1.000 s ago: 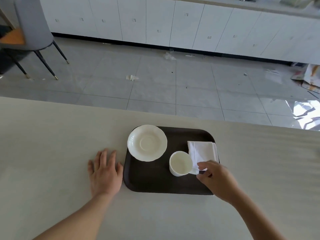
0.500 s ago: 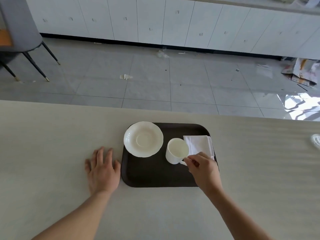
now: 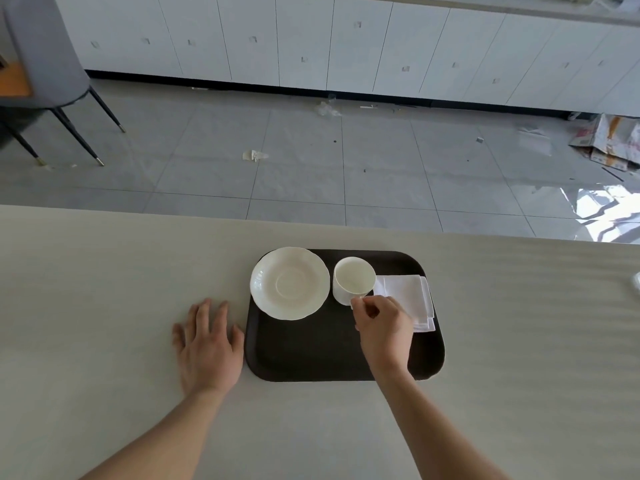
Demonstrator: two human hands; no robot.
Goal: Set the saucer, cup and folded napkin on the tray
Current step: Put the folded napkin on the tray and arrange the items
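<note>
A dark brown tray [image 3: 311, 355] lies on the pale table. A white saucer [image 3: 290, 283] rests on the tray's far left corner, its rim overhanging the tray edge. To its right is a white cup [image 3: 353, 278], empty and upright, and my right hand [image 3: 382, 327] pinches its handle from the near side. A folded white napkin [image 3: 408, 296] lies on the tray's right side, partly hidden by that hand. My left hand [image 3: 207, 344] lies flat on the table, fingers spread, touching the tray's left edge.
The table's far edge runs across the view, with grey tiled floor beyond. A grey chair [image 3: 45, 64] stands at the far left and white cabinets [image 3: 311, 39] line the back wall. A small white object [image 3: 636, 283] shows at the table's right edge.
My right hand has carried the cup from the tray's middle toward the far side, close beside the saucer. My left hand has stayed flat beside the tray.
</note>
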